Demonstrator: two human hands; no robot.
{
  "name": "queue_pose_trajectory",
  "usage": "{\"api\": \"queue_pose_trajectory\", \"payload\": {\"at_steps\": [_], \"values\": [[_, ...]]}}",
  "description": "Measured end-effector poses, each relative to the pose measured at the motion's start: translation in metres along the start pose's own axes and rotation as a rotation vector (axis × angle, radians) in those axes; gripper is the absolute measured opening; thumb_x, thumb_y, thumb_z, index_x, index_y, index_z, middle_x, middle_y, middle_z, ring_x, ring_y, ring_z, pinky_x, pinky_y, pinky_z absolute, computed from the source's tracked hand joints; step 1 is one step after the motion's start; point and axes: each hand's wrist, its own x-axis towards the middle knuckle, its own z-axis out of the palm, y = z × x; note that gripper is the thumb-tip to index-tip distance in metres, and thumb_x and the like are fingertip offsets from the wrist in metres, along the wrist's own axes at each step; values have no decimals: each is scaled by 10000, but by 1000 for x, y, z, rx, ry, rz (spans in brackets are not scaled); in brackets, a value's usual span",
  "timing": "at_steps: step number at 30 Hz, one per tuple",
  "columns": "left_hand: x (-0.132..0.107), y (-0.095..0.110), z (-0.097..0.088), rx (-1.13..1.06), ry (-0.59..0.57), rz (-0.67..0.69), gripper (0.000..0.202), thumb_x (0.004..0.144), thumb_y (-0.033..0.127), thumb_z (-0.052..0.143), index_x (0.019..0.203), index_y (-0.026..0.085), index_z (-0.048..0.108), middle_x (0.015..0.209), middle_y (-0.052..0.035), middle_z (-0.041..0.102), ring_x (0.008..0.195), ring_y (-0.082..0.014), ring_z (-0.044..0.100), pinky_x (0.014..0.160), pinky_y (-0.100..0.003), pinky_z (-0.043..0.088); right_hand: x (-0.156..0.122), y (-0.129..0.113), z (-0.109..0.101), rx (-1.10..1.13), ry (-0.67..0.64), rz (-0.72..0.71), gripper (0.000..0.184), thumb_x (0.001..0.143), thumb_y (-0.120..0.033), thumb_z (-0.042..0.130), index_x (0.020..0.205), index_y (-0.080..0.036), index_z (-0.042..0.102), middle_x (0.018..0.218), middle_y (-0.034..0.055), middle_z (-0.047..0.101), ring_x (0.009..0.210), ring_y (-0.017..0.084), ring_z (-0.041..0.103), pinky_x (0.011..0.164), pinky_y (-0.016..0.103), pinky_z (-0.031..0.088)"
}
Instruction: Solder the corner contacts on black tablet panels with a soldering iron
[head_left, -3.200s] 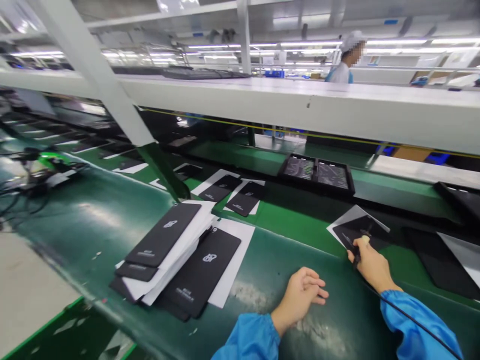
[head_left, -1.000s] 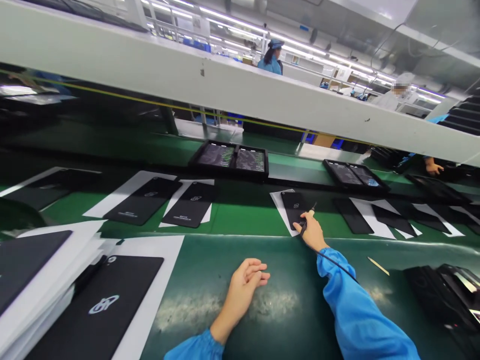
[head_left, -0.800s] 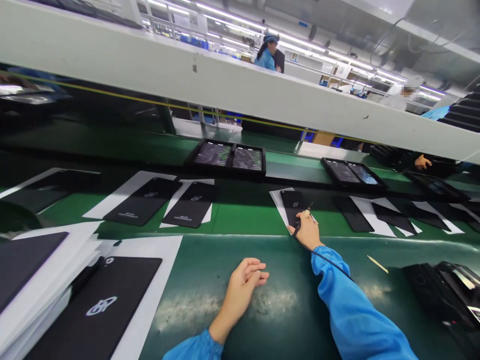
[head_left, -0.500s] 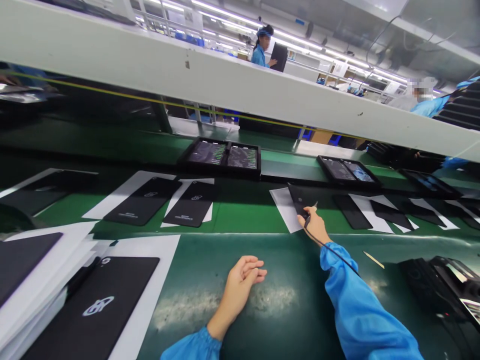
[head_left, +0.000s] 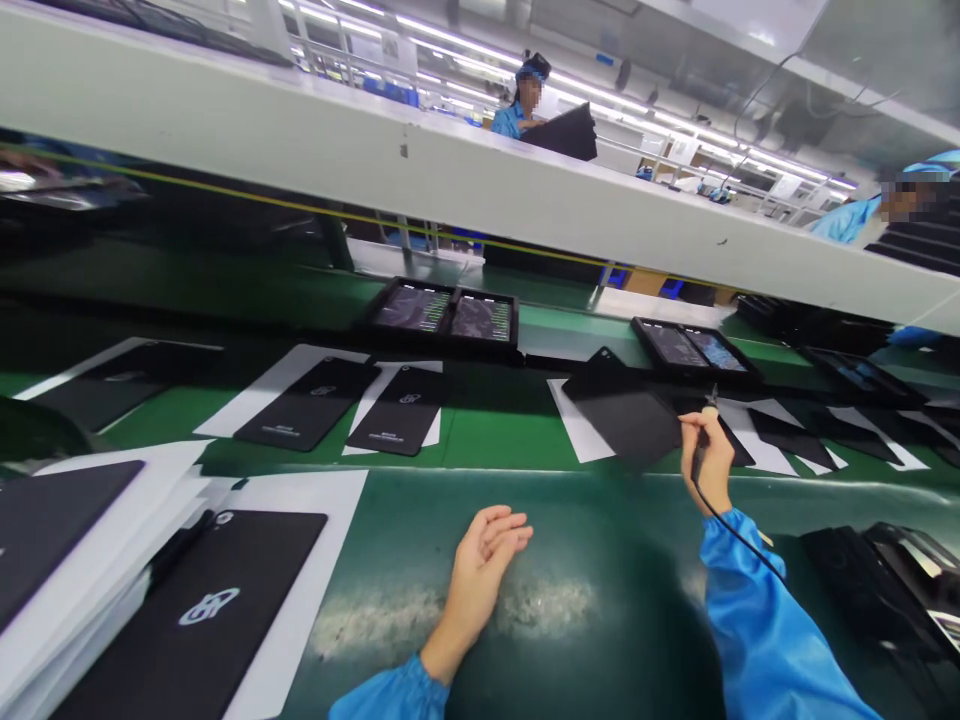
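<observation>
My right hand [head_left: 709,458] is closed round a thin black corded tool [head_left: 699,462] and also grips the near edge of a black back cover [head_left: 622,410], which is lifted and tilted above its white sheet [head_left: 577,435] on the green belt [head_left: 495,435]. My left hand [head_left: 484,560] rests on the dark green bench, palm turned up, fingers loosely curled and empty. Its blue sleeve shows at the bottom edge.
Two black covers on white sheets [head_left: 390,412] lie on the belt to the left; more lie to the right [head_left: 787,435]. A stack of covers and paper [head_left: 112,570] fills the near left. Black trays [head_left: 442,312] sit behind. People in blue work beyond the white rail [head_left: 450,170].
My right hand has lifted the black cover off its white sheet and carried it to the right and up. My left hand has stayed put.
</observation>
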Motion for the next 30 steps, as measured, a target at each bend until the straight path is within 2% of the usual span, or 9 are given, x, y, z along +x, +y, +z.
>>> {"api": "queue_pose_trajectory", "payload": {"at_steps": [2,4,9,12,16,21,23,25,30], "values": [[-1,4,-1,-23,75,83,508,775,462,748,1156,187,557,1211,-166,685,1076,-283,687,978,-421,511,-22,-13,-5,70,-68,-11,280,938,-406,491,901,-167,631,812,35,628,723,160,593,714,281,468],[-3,10,-1,-54,110,83,539,795,463,729,1231,217,529,1292,-145,652,1100,-258,673,962,-379,511,-48,-25,-4,137,-169,-15,248,933,-392,519,863,-182,631,830,40,666,772,178,635,736,289,489],[-8,17,1,-106,29,-99,483,729,467,780,1071,172,606,936,-90,765,845,-226,714,711,-283,529,-99,-43,11,242,-364,1,226,960,-352,500,856,-200,631,850,42,711,798,189,686,748,297,530],[-9,17,4,-136,11,-105,456,709,426,800,1033,166,612,861,-74,767,807,-230,718,718,-300,530,-105,-41,15,240,-406,-16,217,977,-316,479,947,-202,661,943,59,733,878,205,704,820,337,550],[-7,14,5,-88,4,-121,427,711,364,791,1043,163,611,830,-61,770,710,-194,705,650,-263,505,-96,-37,4,166,-376,-209,246,962,-289,514,1116,-221,693,1090,83,738,1001,247,697,921,416,544],[-7,15,7,-63,3,-106,337,729,300,762,1000,169,612,860,-54,769,747,-179,705,697,-256,510,-96,-56,-20,354,-404,-281,352,958,-353,574,1289,-255,639,763,13,734,629,180,694,663,329,583],[-8,17,7,-71,-6,-101,319,720,285,771,967,174,602,852,-44,766,759,-175,704,731,-262,518,-103,-68,-24,474,-432,-227,367,957,-446,563,1243,-242,670,743,23,722,585,175,673,602,326,574],[-9,17,8,-78,-12,-97,299,720,272,771,933,180,583,833,-32,763,731,-160,697,722,-255,519,-113,-79,-23,583,-462,-89,364,968,-467,532,1188,-222,689,791,51,733,602,180,677,567,325,567],[-9,13,8,-80,-4,-118,279,730,261,746,905,196,538,740,2,743,612,-141,671,620,-235,511,-136,-95,-10,781,-495,253,197,964,-306,562,1100,-204,663,829,71,760,634,194,714,540,314,572]]}}
